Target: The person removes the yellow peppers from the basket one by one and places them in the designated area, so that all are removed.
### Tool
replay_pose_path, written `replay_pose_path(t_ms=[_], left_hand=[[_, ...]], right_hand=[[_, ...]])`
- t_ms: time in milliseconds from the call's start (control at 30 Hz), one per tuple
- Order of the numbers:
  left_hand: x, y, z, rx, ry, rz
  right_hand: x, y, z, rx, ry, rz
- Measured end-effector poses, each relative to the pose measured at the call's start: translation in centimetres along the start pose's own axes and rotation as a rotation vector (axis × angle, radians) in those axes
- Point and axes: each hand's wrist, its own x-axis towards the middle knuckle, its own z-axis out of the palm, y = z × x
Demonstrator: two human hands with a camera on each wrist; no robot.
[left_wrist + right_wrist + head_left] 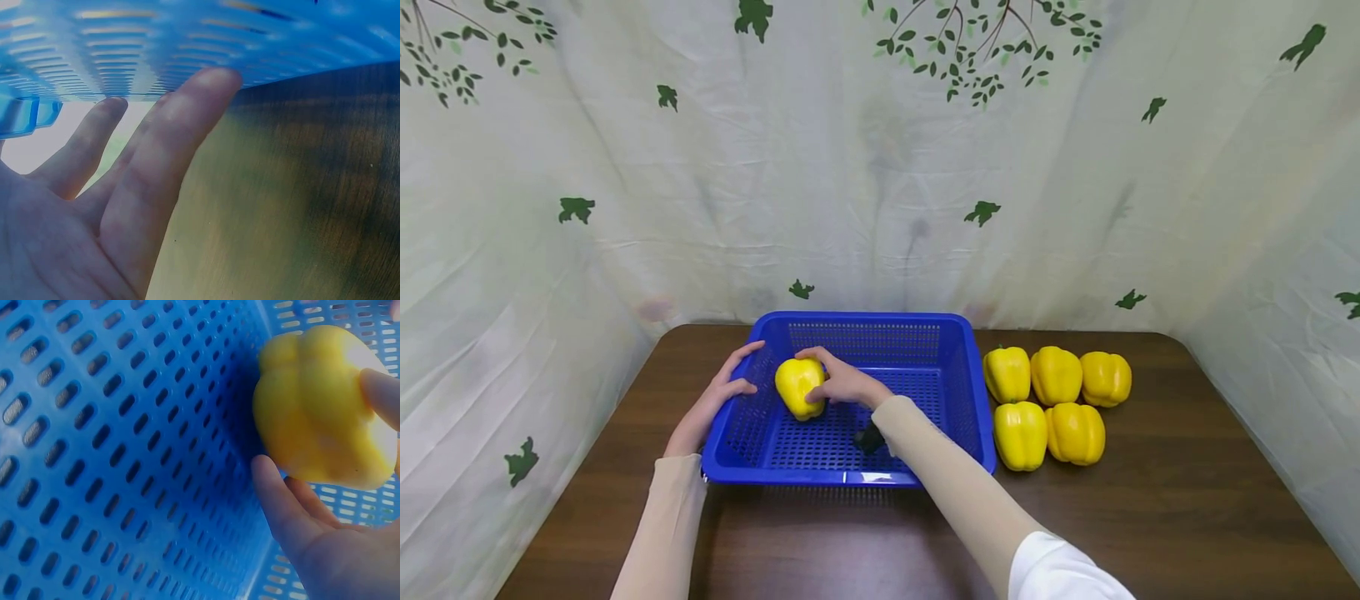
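A yellow bell pepper (799, 388) is inside the left part of a blue plastic basket (865, 478). My right hand (848, 385) reaches over the basket and grips this pepper, thumb and fingers around its right side. In the right wrist view, the pepper (319, 412) is close to the perforated basket floor, with the fingers (278, 497) against it. My left hand (718, 396) holds the basket's left rim, its thumb over the edge. From the left wrist, its fingers (156, 169) reach up to the slotted outer wall (119, 50).
Several more yellow bell peppers (1056, 377) stand in two rows on the brown wooden table (1187, 500), right beside the basket. A black wrist device (868, 438) hangs under the right wrist. Behind the table is a pale curtain (880, 183) with leaf prints.
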Motion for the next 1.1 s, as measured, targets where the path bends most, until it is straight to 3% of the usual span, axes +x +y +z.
replay_pose_path(t_ms=[233,500,800,900,1100], left_hand=[[-0.2,0.2,0.1,-0.03,-0.011,-0.02],[-0.1,0.0,0.1,-0.002,0.01,-0.016],[0.2,-0.7,-0.6,0.029,-0.022,0.11],[0.2,-0.6,-0.5,0.016,-0.014,0.086],[-0.1,-0.1,0.0,0.0,0.004,-0.026]], right_hand=[[-0.7,0.1,-0.8,0.054,-0.02,0.001],[-1.5,0.1,-1.8,0.106,-0.034,0.005],[-2.6,0.2,-2.9,0.145,-0.049,-0.01],[-3.0,0.2,-3.3,0.155,-0.049,-0.018],[-3.7,0.5,-4.0,0.157,-0.038,-0.025]])
